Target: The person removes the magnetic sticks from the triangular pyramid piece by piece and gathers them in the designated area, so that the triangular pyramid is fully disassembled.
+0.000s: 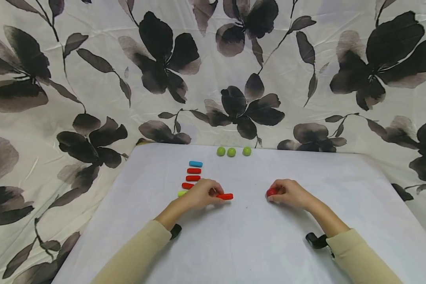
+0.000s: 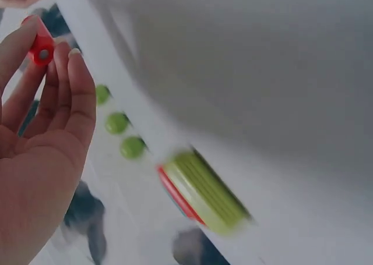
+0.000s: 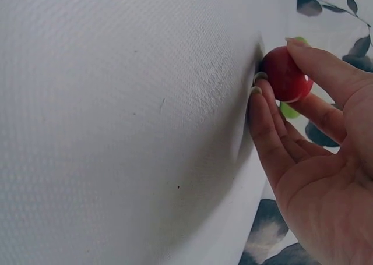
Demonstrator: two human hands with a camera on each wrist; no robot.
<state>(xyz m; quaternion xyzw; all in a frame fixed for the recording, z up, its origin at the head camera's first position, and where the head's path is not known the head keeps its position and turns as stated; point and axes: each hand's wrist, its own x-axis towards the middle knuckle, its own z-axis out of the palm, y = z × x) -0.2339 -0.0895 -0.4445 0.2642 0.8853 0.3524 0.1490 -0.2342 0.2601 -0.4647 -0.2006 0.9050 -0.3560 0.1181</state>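
Observation:
Between the thumb and fingers of my left hand (image 1: 204,194) I pinch a red magnetic rod (image 1: 226,196) above the white table. A round grey spot shows in the end of the same rod (image 2: 42,48) in the left wrist view. To the right, my right hand (image 1: 294,194) grips a glossy red ball (image 3: 285,74) with thumb and fingertips, at or just above the tabletop; I cannot tell whether it touches. A gap separates the rod from the ball.
Beyond my left hand lies a column of rods: a blue rod (image 1: 195,163), several red rods (image 1: 193,170) and a yellow-green rod (image 1: 182,193), partly hidden by the hand. Three green balls (image 1: 231,152) sit along the far edge of the white table (image 1: 255,244). A floral cloth (image 1: 206,71) hangs behind.

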